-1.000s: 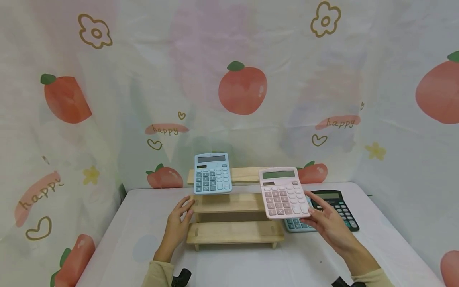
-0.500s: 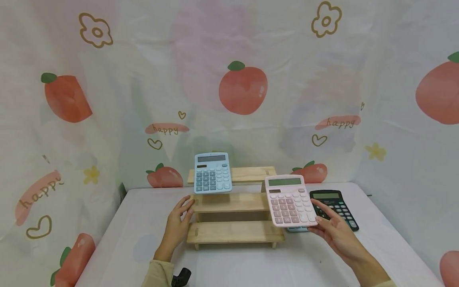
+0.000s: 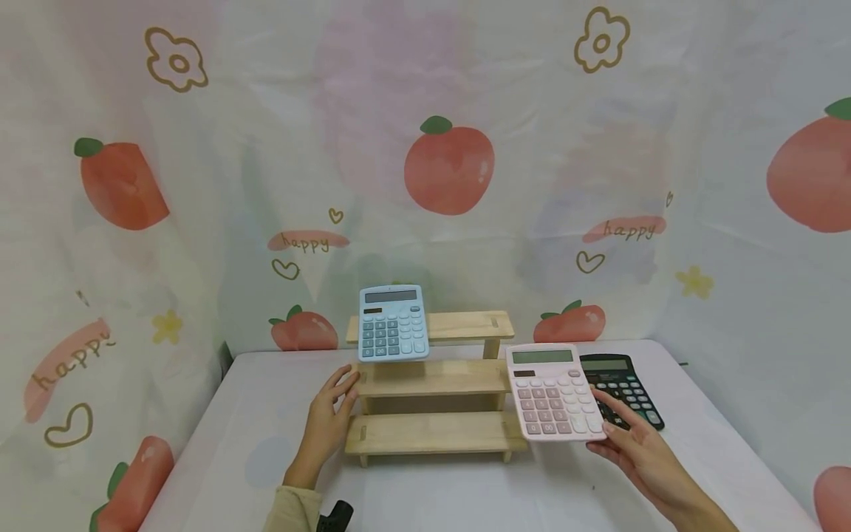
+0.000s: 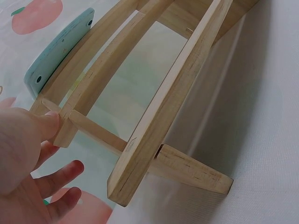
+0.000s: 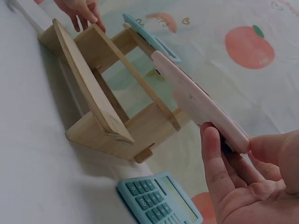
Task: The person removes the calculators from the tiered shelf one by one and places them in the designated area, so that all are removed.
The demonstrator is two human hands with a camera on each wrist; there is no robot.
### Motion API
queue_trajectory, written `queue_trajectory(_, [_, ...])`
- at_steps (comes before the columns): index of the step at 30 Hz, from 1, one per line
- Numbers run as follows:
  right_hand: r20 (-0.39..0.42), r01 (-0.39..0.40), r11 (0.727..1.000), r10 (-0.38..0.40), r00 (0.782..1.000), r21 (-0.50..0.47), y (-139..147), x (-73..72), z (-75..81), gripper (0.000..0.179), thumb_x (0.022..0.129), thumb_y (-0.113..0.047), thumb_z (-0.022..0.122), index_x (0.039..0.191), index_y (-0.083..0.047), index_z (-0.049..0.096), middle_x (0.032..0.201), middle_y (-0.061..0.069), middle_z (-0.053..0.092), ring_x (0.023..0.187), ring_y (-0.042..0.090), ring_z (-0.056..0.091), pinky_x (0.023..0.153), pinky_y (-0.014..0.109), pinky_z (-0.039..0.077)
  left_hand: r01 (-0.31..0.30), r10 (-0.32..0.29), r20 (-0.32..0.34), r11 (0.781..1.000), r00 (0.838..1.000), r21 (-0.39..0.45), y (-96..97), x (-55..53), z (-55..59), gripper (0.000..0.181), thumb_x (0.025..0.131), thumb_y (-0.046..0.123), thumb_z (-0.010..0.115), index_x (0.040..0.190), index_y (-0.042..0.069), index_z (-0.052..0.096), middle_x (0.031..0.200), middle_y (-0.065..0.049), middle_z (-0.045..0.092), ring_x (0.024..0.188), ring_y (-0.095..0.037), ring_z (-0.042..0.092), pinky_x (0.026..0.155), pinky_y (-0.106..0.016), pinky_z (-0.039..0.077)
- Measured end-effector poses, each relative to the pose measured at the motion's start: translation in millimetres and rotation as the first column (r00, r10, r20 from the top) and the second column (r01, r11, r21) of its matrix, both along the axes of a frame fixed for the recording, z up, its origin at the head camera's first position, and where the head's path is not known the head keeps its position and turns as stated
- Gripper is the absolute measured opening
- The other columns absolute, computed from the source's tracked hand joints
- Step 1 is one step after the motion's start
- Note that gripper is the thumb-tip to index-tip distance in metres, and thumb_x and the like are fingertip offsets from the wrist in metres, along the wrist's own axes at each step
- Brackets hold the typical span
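Head view: I am working at a white-covered table (image 3: 412,502), with a fabric backdrop (image 3: 532,89) behind it printed with red fruit, flowers, hearts and the word "happy". Near the middle stands a wooden stand (image 3: 435,432) with three tiers rising like steps. A blue calculator (image 3: 392,325) sits tilted back on the stand, toward the left of its top tier, keys and screen facing me. My left hand (image 3: 327,425) reaches in from the left and pinches the left end of the middle tier. My right hand (image 3: 641,458) grasps a pink calculator (image 3: 552,391) by its lower right corner — it is just to the right of the stand, face toward me. Behind it, partly covered, a black calculator (image 3: 625,384) lies on the table. A light sleeve (image 3: 295,508) covers my left forearm.

Left wrist view: my thumb and a finger meet the end of the middle tier, while my other fingers spread loosely. The back of the blue calculator shows at upper left.

Right wrist view: the pink calculator appears nearly edge-on, held up off the table between my thumb and fingers. Below it, a second blue calculator (image 5: 159,198) lies keys up — just beside the stand.
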State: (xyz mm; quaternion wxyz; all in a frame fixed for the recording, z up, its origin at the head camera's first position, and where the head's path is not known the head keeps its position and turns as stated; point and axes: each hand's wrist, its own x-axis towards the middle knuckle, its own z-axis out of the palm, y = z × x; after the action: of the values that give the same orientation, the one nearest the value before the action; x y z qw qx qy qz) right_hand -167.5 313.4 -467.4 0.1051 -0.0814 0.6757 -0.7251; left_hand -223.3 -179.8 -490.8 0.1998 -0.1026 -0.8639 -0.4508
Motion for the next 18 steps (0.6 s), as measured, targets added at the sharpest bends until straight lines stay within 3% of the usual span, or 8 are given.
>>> queue_trajectory(7, [0.160, 0.083, 0.990, -0.100, 0.982, 0.114, 8.9, 6.4, -5.2, 0.067, 0.110, -0.020, 0.042, 0.163, -0.012, 0.001, 0.120, -0.020, 0.060, 0.107, 0.008, 0.068, 0.093, 0.026, 0.058, -0.003, 0.003, 0.013, 1.000, 1.000, 0.002, 0.7, 0.9, 0.7, 0.036, 0.102, 0.013, 0.059, 0.134, -0.002, 0.063, 0.151, -0.022, 0.051, 0.139, -0.047, 0.047, 0.099, -0.066, 0.048])
queue_trajectory(18, [0.201, 0.123, 0.983, -0.149, 0.968, 0.134, 26.8, 15.2, -23.2, 0.068, 0.110, -0.018, 0.042, 0.163, -0.015, 0.001, 0.114, -0.026, 0.057, 0.104, 0.009, 0.068, 0.093, 0.031, 0.059, -0.001, 0.001, 0.001, 1.000, 1.000, -0.001, -0.4, 0.2, -0.2, 0.035, 0.102, 0.012, 0.059, 0.133, -0.003, 0.063, 0.150, -0.022, 0.052, 0.139, -0.047, 0.048, 0.097, -0.066, 0.049])
